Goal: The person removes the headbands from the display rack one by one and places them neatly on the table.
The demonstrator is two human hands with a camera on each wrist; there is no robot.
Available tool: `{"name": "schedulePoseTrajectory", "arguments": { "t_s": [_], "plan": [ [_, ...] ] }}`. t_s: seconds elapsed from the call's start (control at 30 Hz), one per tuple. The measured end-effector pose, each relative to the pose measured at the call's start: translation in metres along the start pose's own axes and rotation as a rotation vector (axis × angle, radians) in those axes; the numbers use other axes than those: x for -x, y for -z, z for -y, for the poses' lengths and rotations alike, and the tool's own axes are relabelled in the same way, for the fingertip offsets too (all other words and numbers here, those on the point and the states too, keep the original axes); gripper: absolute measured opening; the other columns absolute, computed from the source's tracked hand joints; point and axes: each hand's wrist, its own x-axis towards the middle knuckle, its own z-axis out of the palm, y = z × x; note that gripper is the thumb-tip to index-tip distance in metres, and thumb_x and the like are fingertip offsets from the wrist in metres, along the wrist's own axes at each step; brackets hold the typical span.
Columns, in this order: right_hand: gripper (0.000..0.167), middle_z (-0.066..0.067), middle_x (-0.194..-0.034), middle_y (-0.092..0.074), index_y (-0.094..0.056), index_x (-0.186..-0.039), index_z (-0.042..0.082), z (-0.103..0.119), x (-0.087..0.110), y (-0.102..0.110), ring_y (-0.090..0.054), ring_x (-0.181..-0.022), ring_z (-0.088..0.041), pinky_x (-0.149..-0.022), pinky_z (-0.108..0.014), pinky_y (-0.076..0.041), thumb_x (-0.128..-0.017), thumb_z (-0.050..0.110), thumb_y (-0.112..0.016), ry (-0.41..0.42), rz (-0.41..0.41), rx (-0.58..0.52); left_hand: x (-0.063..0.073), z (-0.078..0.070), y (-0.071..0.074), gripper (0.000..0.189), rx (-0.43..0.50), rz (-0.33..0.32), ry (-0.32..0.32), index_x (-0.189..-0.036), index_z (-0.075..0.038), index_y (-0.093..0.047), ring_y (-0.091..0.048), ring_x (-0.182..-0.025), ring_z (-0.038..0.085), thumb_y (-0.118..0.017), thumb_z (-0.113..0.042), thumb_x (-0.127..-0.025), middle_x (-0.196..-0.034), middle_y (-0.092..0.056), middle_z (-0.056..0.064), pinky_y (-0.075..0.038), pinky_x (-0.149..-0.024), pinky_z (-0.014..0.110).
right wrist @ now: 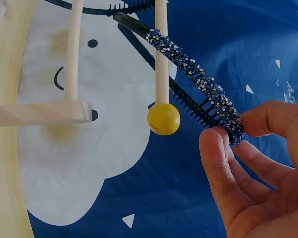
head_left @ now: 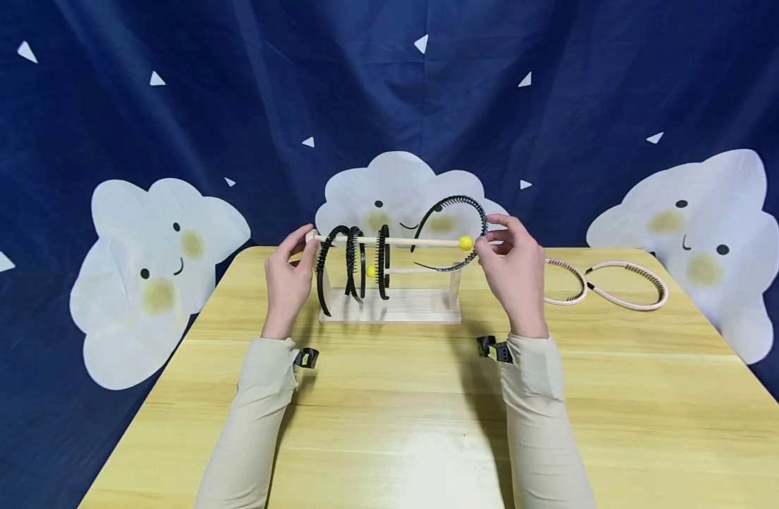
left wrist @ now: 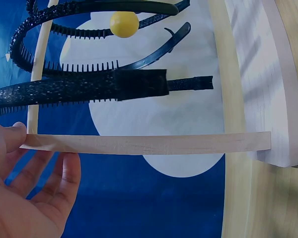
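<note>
My left hand (head_left: 289,277) pinches the top of the left upright (left wrist: 139,143) on a wooden display stand (head_left: 389,307), beside the upper rod (head_left: 421,242). My right hand (head_left: 512,267) pinches a black toothed headband (right wrist: 201,77) covered with blue sparkling stones, between thumb and fingers. In the right wrist view, the headband's two sides lie in front of and behind the rod, near its yellow end ball (right wrist: 163,119). Several black headbands (left wrist: 74,88) hang on the stand's left half. A lower rod with another yellow ball (head_left: 371,271) sits beneath.
Two pale pink headbands (head_left: 631,305) lie on the wooden table (head_left: 389,410) to the right of the stand. Behind the table hangs a dark blue cloth (head_left: 389,85) with white clouds. A black wrist camera (head_left: 494,349) sticks out from the right sleeve.
</note>
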Motion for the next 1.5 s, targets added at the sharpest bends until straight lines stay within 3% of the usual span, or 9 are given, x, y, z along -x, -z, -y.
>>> {"name": "schedulePoseTrajectory", "arguments": {
  "t_s": [0.27,0.57,0.83,1.1,1.5],
  "plan": [
    [0.035,-0.008,-0.091,-0.074,-0.070,-0.125,0.012,-0.004,-0.002,0.005,-0.067,-0.068,-0.010,-0.058,-0.019,-0.050,-0.091,0.010,-0.062,-0.040,-0.005,-0.018,0.001,0.001,0.001,0.033,-0.017,-0.004,-0.001,-0.130,-0.007,-0.070,-0.069,-0.102,0.024,-0.067,-0.022,-0.101,-0.121,-0.073,0.013,-0.048,-0.071,0.010],
    [0.036,-0.007,-0.093,-0.071,-0.068,-0.126,0.009,-0.012,-0.005,0.011,-0.067,-0.068,-0.005,-0.060,-0.018,-0.054,-0.091,0.009,-0.060,-0.094,-0.008,-0.060,0.002,0.000,0.001,0.032,-0.009,0.000,0.009,-0.131,-0.010,-0.071,-0.069,-0.102,0.023,-0.068,-0.023,-0.101,-0.120,-0.073,0.013,-0.048,-0.071,0.012],
    [0.036,-0.004,-0.092,-0.069,-0.066,-0.128,0.009,-0.023,-0.007,0.018,-0.067,-0.066,-0.002,-0.062,-0.019,-0.057,-0.092,0.010,-0.060,-0.155,-0.012,-0.090,0.003,0.003,-0.001,0.034,-0.017,0.001,0.011,-0.131,-0.007,-0.070,-0.069,-0.102,0.024,-0.066,-0.023,-0.102,-0.119,-0.074,0.014,-0.049,-0.071,0.013],
    [0.038,0.001,-0.093,-0.068,-0.064,-0.131,0.010,-0.031,-0.009,0.025,-0.071,-0.067,-0.006,-0.057,-0.020,-0.055,-0.093,0.012,-0.060,-0.213,-0.019,-0.098,0.003,0.004,0.001,0.034,-0.002,0.003,0.019,-0.132,-0.006,-0.069,-0.068,-0.102,0.024,-0.067,-0.022,-0.102,-0.121,-0.073,0.014,-0.048,-0.070,0.013],
    [0.040,0.002,-0.095,-0.067,-0.062,-0.134,0.009,-0.039,-0.012,0.029,-0.071,-0.067,-0.005,-0.062,-0.018,-0.057,-0.095,0.014,-0.064,-0.257,-0.040,-0.120,0.000,0.003,0.001,0.034,0.010,0.008,0.003,-0.131,-0.007,-0.070,-0.069,-0.102,0.025,-0.067,-0.022,-0.101,-0.121,-0.073,0.014,-0.048,-0.069,0.012]
  ]
}}
